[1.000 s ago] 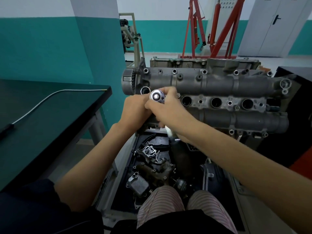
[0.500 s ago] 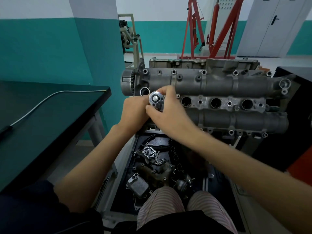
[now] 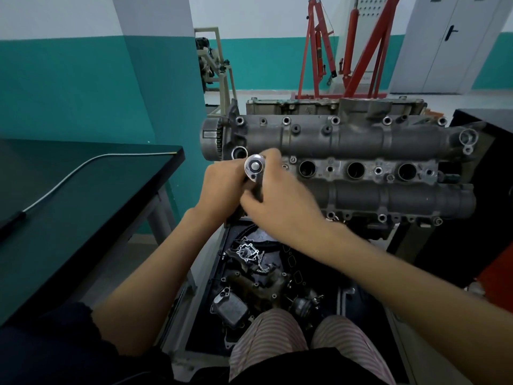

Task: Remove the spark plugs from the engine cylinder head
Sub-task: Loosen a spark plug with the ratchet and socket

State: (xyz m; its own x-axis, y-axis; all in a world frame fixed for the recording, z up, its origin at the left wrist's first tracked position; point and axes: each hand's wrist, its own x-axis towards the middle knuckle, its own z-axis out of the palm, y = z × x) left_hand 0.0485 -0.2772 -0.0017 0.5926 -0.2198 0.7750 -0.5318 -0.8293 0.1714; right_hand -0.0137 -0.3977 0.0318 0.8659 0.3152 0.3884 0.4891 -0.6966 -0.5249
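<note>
Since a second ago the ratchet [image 3: 254,167] handle has swung from out past the right wrist to under the right palm, while its round head stays over the leftmost plug well of the head [image 3: 361,151]. Right hand [image 3: 280,201] curls over the handle and grips it; left hand [image 3: 222,187] is wrapped round the tool just below the round head, steadying it. No spark plug shows; whatever the socket sits on is hidden down the well.

Risks, as I judge them: a tilted extension could side-load the plug and crack its insulator, or slip the socket off. A sudden release could throw the right hand's knuckles into the cam housing just right of the ratchet.

Right of the ratchet lie three open wells [image 3: 356,170]. Below the head, loose parts [image 3: 249,262] fill a tray. Left of it stands a tabletop [image 3: 69,190] with a cable [image 3: 69,176]. Behind is a red hoist [image 3: 352,51]. Nothing blocks the swing but the hands' own crowding.
</note>
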